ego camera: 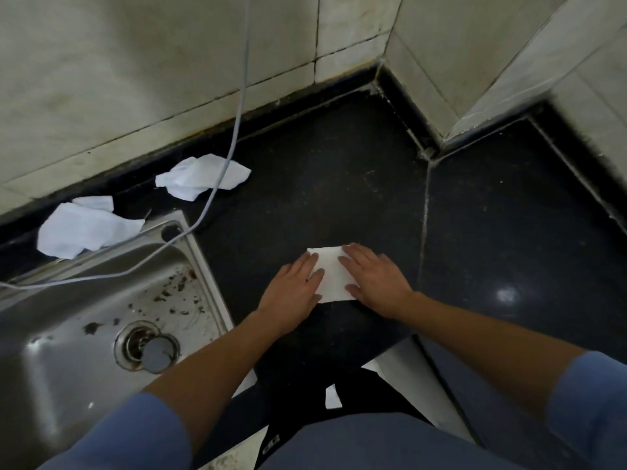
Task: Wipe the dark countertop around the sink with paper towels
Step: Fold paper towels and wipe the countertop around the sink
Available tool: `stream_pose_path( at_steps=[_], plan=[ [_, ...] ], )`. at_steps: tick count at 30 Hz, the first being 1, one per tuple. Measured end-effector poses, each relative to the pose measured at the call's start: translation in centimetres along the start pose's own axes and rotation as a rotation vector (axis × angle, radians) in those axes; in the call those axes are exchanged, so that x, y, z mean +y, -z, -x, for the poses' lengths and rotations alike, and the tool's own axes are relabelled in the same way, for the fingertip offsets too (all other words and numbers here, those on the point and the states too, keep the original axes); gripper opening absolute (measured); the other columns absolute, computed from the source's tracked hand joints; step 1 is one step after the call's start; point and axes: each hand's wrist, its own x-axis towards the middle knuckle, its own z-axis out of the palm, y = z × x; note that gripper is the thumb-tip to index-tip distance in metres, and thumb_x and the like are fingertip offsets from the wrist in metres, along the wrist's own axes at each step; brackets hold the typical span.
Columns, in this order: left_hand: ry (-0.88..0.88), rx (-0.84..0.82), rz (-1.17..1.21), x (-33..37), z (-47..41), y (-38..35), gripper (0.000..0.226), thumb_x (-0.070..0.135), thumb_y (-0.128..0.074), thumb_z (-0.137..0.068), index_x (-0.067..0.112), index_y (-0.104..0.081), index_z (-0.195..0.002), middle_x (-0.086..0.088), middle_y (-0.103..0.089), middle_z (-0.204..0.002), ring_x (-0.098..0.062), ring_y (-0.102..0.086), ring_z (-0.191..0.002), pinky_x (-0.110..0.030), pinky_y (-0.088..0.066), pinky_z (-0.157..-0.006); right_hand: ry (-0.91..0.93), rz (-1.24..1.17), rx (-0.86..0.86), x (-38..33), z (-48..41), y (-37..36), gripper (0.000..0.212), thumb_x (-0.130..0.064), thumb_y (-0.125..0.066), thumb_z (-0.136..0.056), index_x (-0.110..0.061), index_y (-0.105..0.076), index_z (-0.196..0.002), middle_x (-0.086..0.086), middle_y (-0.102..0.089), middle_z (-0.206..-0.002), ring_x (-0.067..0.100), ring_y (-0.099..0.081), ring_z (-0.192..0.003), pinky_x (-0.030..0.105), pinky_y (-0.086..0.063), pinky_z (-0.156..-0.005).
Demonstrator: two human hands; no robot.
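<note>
A folded white paper towel (331,275) lies flat on the dark countertop (305,184), just right of the steel sink (207,266). My left hand (292,289) presses its left edge with straight fingers. My right hand (375,279) lies flat on its right side, fingers straight and pointing away from me. Both hands touch the towel from above; neither curls around it.
Two crumpled white paper towels lie near the back wall, one (203,176) behind the sink corner and one (86,228) on the sink's far rim. A grey cable (234,137) hangs down the tiled wall across the sink. A tiled pillar (481,72) stands at the right.
</note>
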Motion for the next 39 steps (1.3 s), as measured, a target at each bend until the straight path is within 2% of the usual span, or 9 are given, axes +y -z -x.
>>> stream_pose_path(
  at_steps=[3, 7, 10, 14, 18, 20, 24, 31, 39],
  plan=[
    [0.038, -0.111, -0.045, -0.4, -1.0, -0.5, 0.062, 0.039, -0.042, -0.098, 0.014, -0.019, -0.15, -0.008, 0.0, -0.16, -0.022, -0.002, -0.147, -0.04, -0.016, -0.117, -0.023, 0.101, -0.172, 0.9, 0.1, -0.9, 0.071, -0.048, -0.036, -0.099, -0.013, -0.005, -0.154, 0.004, 0.007, -0.162, 0.018, 0.004, -0.149, 0.042, -0.022, -0.114],
    [0.026, -0.124, -0.036, -1.0, -1.0, -0.7, 0.062, 0.04, -0.04, -0.098, 0.016, -0.017, -0.151, -0.005, 0.002, -0.161, -0.02, -0.001, -0.147, -0.038, -0.016, -0.117, -0.008, 0.119, -0.183, 1.3, 0.3, -1.1, 0.071, -0.051, -0.028, -0.1, -0.013, -0.002, -0.154, 0.004, 0.013, -0.161, 0.017, 0.009, -0.148, 0.043, -0.017, -0.117],
    [0.056, -0.097, 0.002, -0.9, -0.4, -0.1, 0.061, 0.04, -0.043, -0.097, 0.017, -0.022, -0.149, -0.005, -0.003, -0.16, -0.02, -0.003, -0.147, -0.038, -0.016, -0.117, -0.027, 0.087, -0.171, 1.3, -0.3, -0.2, 0.069, -0.05, -0.034, -0.098, -0.015, -0.012, -0.153, 0.003, 0.004, -0.162, 0.018, 0.004, -0.149, 0.043, -0.017, -0.116],
    [0.172, 0.031, 0.109, -1.0, 1.7, 0.3, 0.052, 0.033, -0.053, -0.094, 0.013, -0.042, -0.141, -0.01, -0.026, -0.155, -0.026, -0.022, -0.143, -0.041, -0.028, -0.111, -0.013, 0.032, -0.019, 0.3, -3.3, 2.2, 0.061, -0.049, -0.045, -0.095, -0.018, -0.033, -0.146, 0.007, -0.029, -0.153, 0.025, -0.025, -0.14, 0.042, -0.029, -0.108],
    [0.313, 0.065, 0.108, -1.5, 4.3, 0.1, 0.047, 0.033, -0.058, -0.09, 0.014, -0.051, -0.133, -0.008, -0.038, -0.147, -0.026, -0.036, -0.134, -0.039, -0.035, -0.105, -0.057, 0.044, -0.164, -1.5, -7.2, 2.8, 0.064, -0.048, -0.06, -0.086, -0.015, -0.039, -0.137, 0.01, -0.052, -0.13, 0.029, -0.046, -0.12, 0.043, -0.038, -0.098],
    [0.376, 0.073, 0.113, -1.6, 5.8, -0.1, 0.045, 0.032, -0.061, -0.089, 0.014, -0.054, -0.129, -0.008, -0.048, -0.136, -0.027, -0.046, -0.124, -0.039, -0.04, -0.099, -0.082, 0.031, -0.241, -2.1, -8.1, 2.9, 0.052, -0.038, -0.065, -0.085, -0.014, -0.046, -0.126, 0.01, -0.06, -0.118, 0.029, -0.052, -0.111, 0.042, -0.04, -0.091],
    [0.459, 0.094, 0.15, -1.6, 8.6, -1.0, 0.034, 0.025, -0.071, -0.081, 0.009, -0.065, -0.11, -0.01, -0.062, -0.104, -0.031, -0.06, -0.095, -0.038, -0.05, -0.078, -0.068, -0.049, -0.312, -2.2, -8.2, 3.3, 0.024, -0.021, -0.06, -0.087, -0.012, -0.056, -0.109, 0.007, -0.062, -0.106, 0.024, -0.059, -0.092, 0.033, -0.047, -0.073],
    [0.507, 0.11, 0.134, -1.1, 8.4, 1.3, 0.031, 0.032, -0.057, -0.091, 0.018, -0.057, -0.118, -0.002, -0.058, -0.111, -0.021, -0.057, -0.1, -0.034, -0.05, -0.081, 0.005, -0.223, -0.131, -0.2, -4.9, 5.7, 0.019, -0.029, -0.058, -0.089, -0.013, -0.058, -0.099, 0.001, -0.056, -0.089, 0.022, -0.057, -0.082, 0.031, -0.04, -0.064],
    [0.178, 0.154, 0.046, 0.3, 2.3, 6.9, 0.028, 0.029, -0.057, -0.089, 0.014, -0.058, -0.112, -0.006, -0.058, -0.108, -0.027, -0.058, -0.103, -0.039, -0.05, -0.081, -0.138, -0.083, 0.149, 2.8, 3.7, 9.3, 0.022, -0.027, -0.051, -0.091, -0.015, -0.062, -0.106, 0.006, -0.06, -0.11, 0.028, -0.058, -0.101, 0.035, -0.043, -0.074]
  ],
)
